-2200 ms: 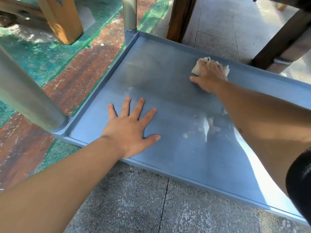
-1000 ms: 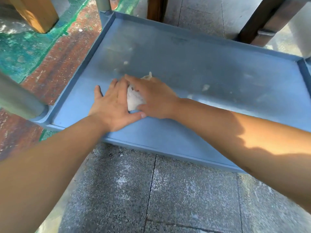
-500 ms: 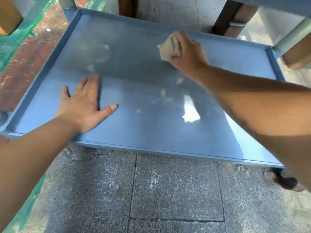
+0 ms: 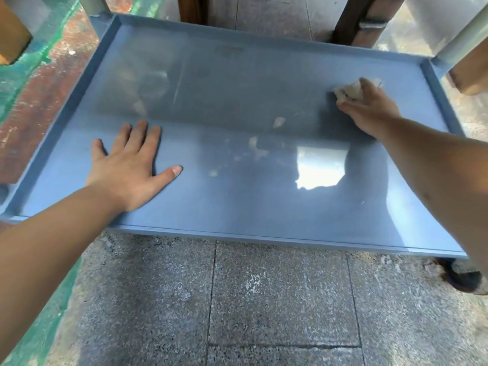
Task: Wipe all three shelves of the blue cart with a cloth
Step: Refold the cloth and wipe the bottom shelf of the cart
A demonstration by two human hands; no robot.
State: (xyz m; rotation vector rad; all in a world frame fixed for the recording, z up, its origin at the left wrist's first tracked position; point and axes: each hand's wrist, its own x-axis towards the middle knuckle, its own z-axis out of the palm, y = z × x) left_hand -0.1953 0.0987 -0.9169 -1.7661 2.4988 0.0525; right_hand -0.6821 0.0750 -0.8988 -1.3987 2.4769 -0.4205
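Pressing flat on the bottom shelf [image 4: 211,207] of the blue cart, the left hand [image 4: 129,167] lies palm down near the shelf's near left part, fingers straight and close together, thumb spread out to the right; it holds nothing. Its bare forearm runs back to the lower left over the shelf's front lip. The right arm reaches from the right edge across the shelf toward the far right corner. The right hand [image 4: 369,109] is curled around a crumpled pale cloth [image 4: 348,91], which shows beyond the fingers and is pressed against the shelf surface, close to the raised right rim. Pale smudges and a bright glare patch [image 4: 320,167] mark the shelf between the two hands. A grey cart post [image 4: 464,35] rises at the far right corner, and a dark caster [image 4: 464,278] sits on the stone paving [image 4: 264,299] below the near right corner.
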